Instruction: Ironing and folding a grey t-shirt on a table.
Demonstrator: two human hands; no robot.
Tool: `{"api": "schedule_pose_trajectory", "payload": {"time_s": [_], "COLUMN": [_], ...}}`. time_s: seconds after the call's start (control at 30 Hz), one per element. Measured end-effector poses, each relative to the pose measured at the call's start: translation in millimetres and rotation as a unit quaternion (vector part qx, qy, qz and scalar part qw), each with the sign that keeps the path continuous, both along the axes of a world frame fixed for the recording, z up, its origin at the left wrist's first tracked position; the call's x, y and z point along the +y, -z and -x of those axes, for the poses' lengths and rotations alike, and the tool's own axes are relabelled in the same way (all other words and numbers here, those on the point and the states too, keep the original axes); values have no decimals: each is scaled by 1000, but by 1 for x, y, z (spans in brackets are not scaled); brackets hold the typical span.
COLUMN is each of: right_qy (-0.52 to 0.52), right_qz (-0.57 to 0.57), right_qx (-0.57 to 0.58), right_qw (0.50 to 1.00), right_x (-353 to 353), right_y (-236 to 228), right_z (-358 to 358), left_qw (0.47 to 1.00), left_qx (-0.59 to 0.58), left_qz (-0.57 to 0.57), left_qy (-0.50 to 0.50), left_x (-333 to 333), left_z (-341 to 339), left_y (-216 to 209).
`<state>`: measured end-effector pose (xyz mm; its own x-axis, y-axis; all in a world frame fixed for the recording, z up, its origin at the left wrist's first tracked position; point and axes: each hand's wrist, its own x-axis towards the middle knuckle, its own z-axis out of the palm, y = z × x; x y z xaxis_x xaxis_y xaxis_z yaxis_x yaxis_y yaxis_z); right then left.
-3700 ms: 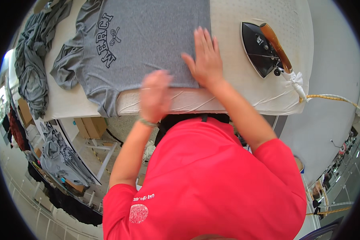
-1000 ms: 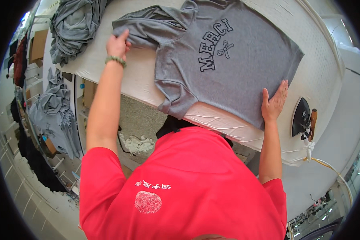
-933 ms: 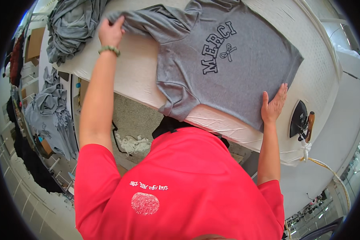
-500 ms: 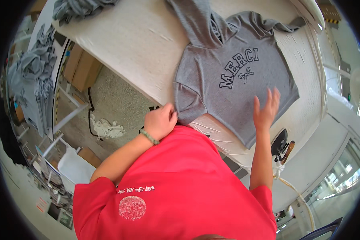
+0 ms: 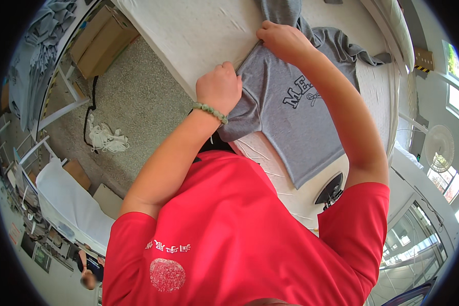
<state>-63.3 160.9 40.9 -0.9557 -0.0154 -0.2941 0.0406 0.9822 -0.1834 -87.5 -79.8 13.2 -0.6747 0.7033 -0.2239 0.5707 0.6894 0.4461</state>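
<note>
A grey hooded sweatshirt (image 5: 303, 137) with dark lettering and a small bow on its chest lies spread on a white-covered table (image 5: 196, 38). At the shoulder seam beside the hood, my right hand (image 5: 286, 43) is closed on the fabric; my forearm crosses over the chest and hides part of the lettering. My left hand (image 5: 219, 87), a green beaded bracelet at its wrist, is closed at the sleeve's outer edge, gripping the cloth there. The hood reaches toward the far edge, and the other sleeve lies crumpled at the far right.
A black-soled iron (image 5: 329, 188) stands on the table by my right elbow. Grey garments (image 5: 43, 56) are heaped at the far left. Cardboard boxes (image 5: 99, 41) and white cord (image 5: 107, 137) are on the floor. Another person (image 5: 90, 265) is at the lower left.
My right hand has moved from above the lower hem up to the shoulder and closed on the fabric. My left hand has moved farther up along the sleeve. The view has shifted.
</note>
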Motion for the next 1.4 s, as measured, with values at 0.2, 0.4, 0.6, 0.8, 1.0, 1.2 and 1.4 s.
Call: {"api": "schedule_pose_trajectory", "payload": {"time_s": [0.2, 0.4, 0.6, 0.8, 1.0, 1.2, 1.4], "right_qy": [3, 68, 173, 217, 294, 384, 462], "right_qz": [-1, 15, 0, 62, 58, 106, 116], "right_qx": [-51, 12, 154, 266, 260, 287, 225], "right_qw": [999, 997, 973, 937, 918, 871, 850], "right_x": [-13, -19, -46, -151, -184, -194, -201], "right_y": [-2, 4, 35, 41, 47, 30, 26], "right_z": [13, 9, -29, -144, -191, -195, -191], "left_qw": [998, 856, 925, 993, 974, 975, 987], "left_qx": [21, -466, -334, -110, -225, -200, -137], "left_qz": [28, -142, -92, -31, 18, 85, -76], "left_qy": [48, -174, -156, -22, -6, 50, 18], "left_x": [6, -10, -14, -14, -68, -84, -28], "left_z": [5, 54, 34, 33, -6, 49, 35], "left_y": [-11, -1, 6, 5, -26, -30, -10]}}
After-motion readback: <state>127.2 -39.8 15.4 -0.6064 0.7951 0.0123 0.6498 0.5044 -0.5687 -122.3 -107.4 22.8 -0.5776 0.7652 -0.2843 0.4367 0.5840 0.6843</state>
